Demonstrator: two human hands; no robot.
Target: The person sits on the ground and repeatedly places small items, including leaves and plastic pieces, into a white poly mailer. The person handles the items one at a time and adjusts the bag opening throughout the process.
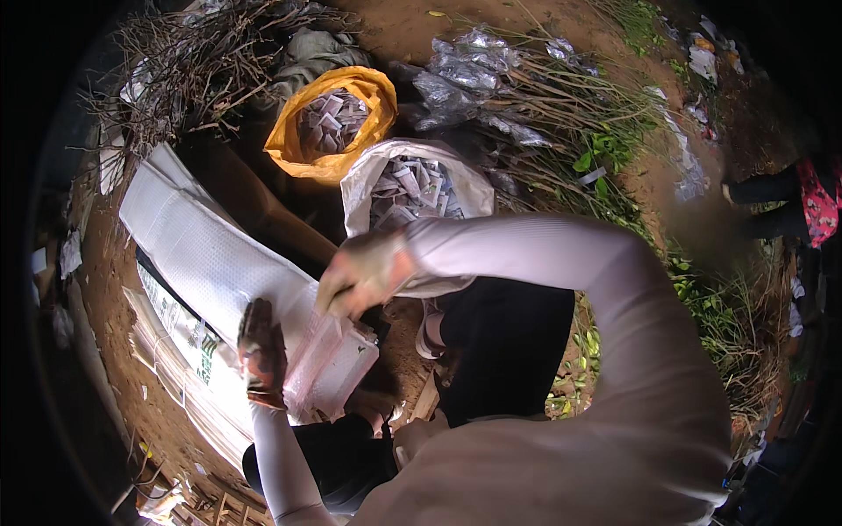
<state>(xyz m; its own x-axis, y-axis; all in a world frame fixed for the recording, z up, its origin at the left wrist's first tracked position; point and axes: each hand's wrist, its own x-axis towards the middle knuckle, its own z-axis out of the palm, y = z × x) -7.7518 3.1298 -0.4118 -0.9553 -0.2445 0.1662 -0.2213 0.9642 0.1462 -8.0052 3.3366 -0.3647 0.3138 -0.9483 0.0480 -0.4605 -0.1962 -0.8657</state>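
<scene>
My left hand [262,352], in a dark-palmed glove, lies flat with fingers stretched out along a stack of white textured plastic sheets [217,230]. Pinkish clear plastic film [322,358] lies over the near end of the stack, beside that hand. Blurred by motion, my gloved right hand [365,273] is over the stack's right edge, fingers bent down at the film's upper end; whether it grips the film cannot be told. Just beyond my right forearm stands a white woven sack [483,191] holding many small folded paper pieces [414,187].
A yellow sack [289,161] of similar pieces stands behind. Dry twigs [197,72] lie far left. Cut leafy branches [559,98], their ends wrapped in silvery plastic [460,72], lie far right. Bundled flat sheets [184,388] rest at left. Another person's legs [766,191] appear at right.
</scene>
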